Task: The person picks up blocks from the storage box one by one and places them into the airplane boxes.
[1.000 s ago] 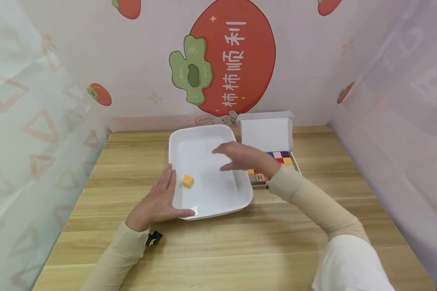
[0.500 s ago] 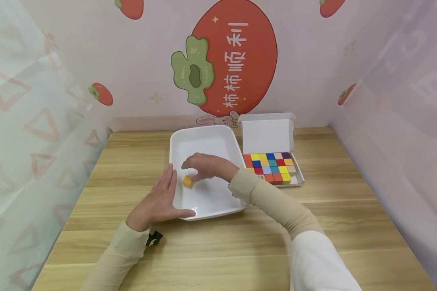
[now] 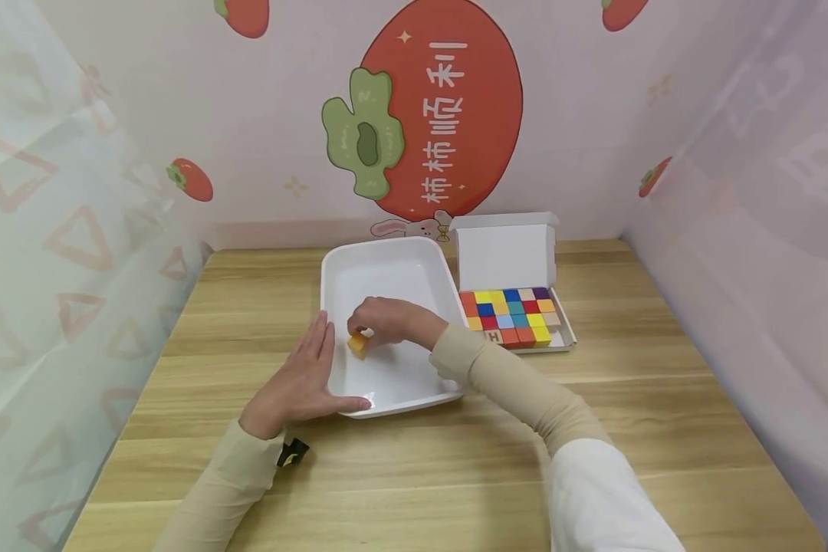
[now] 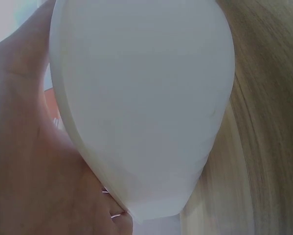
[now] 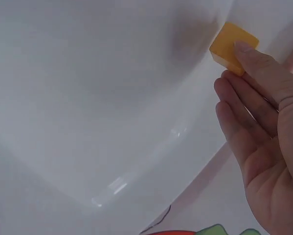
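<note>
A yellow-orange cube block (image 3: 356, 346) is pinched between the thumb and fingers of my right hand (image 3: 386, 320), inside a white tray (image 3: 403, 383). In the right wrist view the thumb presses one face of the block (image 5: 232, 44), while the other fingers of the hand (image 5: 263, 127) lie below it. My left hand (image 3: 302, 379) rests on the near left corner of the tray, fingers straight along its side and thumb over the front rim. The left wrist view has the tray's outer wall (image 4: 141, 98) close up, with the left hand (image 4: 43, 147) against it.
Right of the tray stands an open white cardboard box (image 3: 507, 257) with its lid raised, holding several coloured cube blocks (image 3: 515, 320). A small black object (image 3: 293, 452) sits by the left wrist. Printed fabric walls surround the wooden table (image 3: 414, 475).
My right hand has come left from near the box into the tray and now pinches the yellow-orange block, which has tilted slightly. The left hand stays in place.
</note>
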Available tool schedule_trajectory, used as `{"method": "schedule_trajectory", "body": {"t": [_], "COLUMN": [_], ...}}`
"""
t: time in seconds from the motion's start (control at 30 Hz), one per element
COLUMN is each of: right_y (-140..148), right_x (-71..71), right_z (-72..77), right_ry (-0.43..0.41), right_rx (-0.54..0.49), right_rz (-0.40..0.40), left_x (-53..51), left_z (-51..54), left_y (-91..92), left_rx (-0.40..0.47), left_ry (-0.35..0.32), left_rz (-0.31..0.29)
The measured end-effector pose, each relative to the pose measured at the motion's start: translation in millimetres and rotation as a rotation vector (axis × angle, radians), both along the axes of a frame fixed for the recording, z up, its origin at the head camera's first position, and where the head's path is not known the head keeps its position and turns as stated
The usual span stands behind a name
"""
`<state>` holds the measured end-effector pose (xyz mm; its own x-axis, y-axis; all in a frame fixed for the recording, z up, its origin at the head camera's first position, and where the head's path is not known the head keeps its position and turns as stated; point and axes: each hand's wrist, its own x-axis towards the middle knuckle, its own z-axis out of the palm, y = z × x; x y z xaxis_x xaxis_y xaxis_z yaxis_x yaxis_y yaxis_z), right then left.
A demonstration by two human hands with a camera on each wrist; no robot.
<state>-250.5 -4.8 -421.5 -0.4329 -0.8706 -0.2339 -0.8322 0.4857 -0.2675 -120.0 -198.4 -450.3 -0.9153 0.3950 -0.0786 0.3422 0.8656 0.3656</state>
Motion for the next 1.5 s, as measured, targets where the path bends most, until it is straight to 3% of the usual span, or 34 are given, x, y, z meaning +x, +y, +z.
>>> {"method": "schedule_trajectory", "body": {"t": [0.4,0.73,0.97,1.13,1.33,1.5], "right_y": [67,161,241,291,331,344], "right_x": [5.9,21.6,33.3,43.0,54.1,60.2], "right_z": [50.5,74.6,63.1,49.9,33.0,14.8], "right_ry": [0.009,0.011,0.075,0.045,0.016,0.026], "right_rx": [-0.072,-0.196,-0.190,-0.163,-0.178,-0.144], "right_rz": [-0.066,-0.323,-0.520,-0.661,-0.748,-0.780], "left_x": [-0.3,0.1,0.7,0.5,0.1,-0.5], "left_z": [-0.9,0.7,-0.1,-0.2,-0.6,-1.1], "left_y": [1.4,0.3,0.3,-0.1,0.0,0.8], "left_rx": [-0.002,0.006,0.003,0.002,0.008,0.007], "left_ry": [-0.007,-0.008,-0.012,-0.015,-0.009,-0.011], "left_rz": [0.013,0.008,0.009,0.010,0.006,-0.001]}}
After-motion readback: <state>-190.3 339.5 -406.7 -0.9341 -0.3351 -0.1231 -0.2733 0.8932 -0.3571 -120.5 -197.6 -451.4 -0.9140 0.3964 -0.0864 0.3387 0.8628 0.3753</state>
